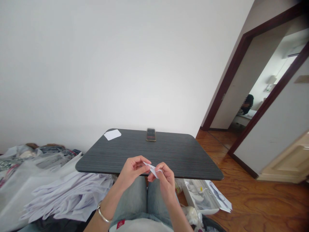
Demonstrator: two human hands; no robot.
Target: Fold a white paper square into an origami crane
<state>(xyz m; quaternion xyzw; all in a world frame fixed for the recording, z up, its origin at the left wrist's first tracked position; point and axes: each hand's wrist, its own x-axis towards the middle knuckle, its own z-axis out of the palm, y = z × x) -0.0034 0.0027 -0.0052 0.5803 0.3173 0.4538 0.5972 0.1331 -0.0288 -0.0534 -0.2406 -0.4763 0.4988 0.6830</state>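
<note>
My left hand [132, 170] and my right hand [164, 178] are raised in front of me, just over the near edge of a dark grey table [116, 154]. Together they pinch a small folded piece of white paper [152, 169] between their fingertips. Both hands are closed on it. A metal bangle [103, 215] circles my left wrist. My knees in light jeans show below the hands.
A white sheet of paper [112, 134] lies at the table's far left corner, and a phone [151, 134] stands at its far middle. White cloth piles [65, 193] sit at the left, an open white box [201, 196] on the wooden floor at right. A person sits beyond the doorway [247, 104].
</note>
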